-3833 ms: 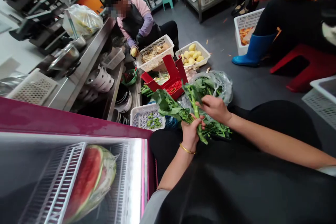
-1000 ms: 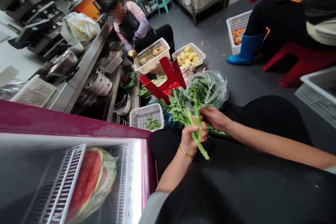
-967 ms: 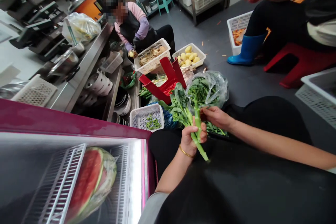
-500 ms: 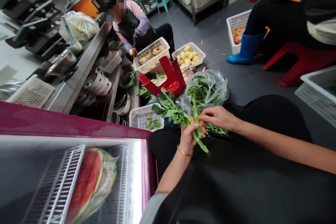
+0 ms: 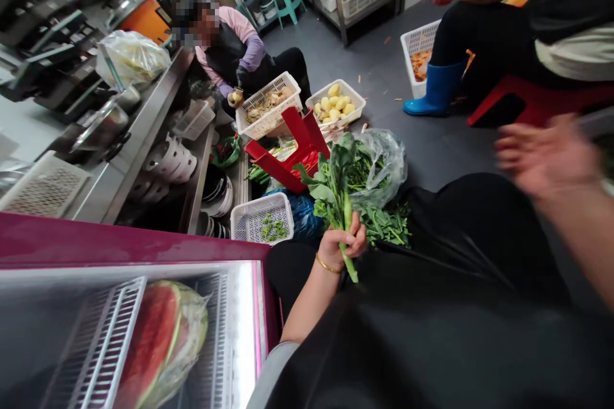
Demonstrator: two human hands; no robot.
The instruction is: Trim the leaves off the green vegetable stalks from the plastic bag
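My left hand (image 5: 341, 248) is closed around a bunch of leafy green stalks (image 5: 339, 188), leaves up and pale cut ends pointing down over my dark apron. Off to the right, my right hand (image 5: 547, 156) is raised and blurred, palm partly showing and fingers apart; I see nothing in it. Just beyond the bunch lies a clear plastic bag (image 5: 394, 160) with more greens inside. Loose leaves (image 5: 386, 225) lie between the bag and my lap. A small white basket (image 5: 245, 220) left of my left hand holds some short green pieces.
An upturned red stool (image 5: 288, 163) stands beyond the greens, near a basket of peeled potatoes (image 5: 336, 103). One person (image 5: 240, 45) works behind a basket of peelings; another with blue boots (image 5: 434, 89) sits right. A lit fridge (image 5: 240, 332) with cut watermelon (image 5: 158, 339) is at lower left.
My right hand has left the stalks and swung far out to the right, its fingers opening. My left hand still grips the bunch, which now stands more upright.
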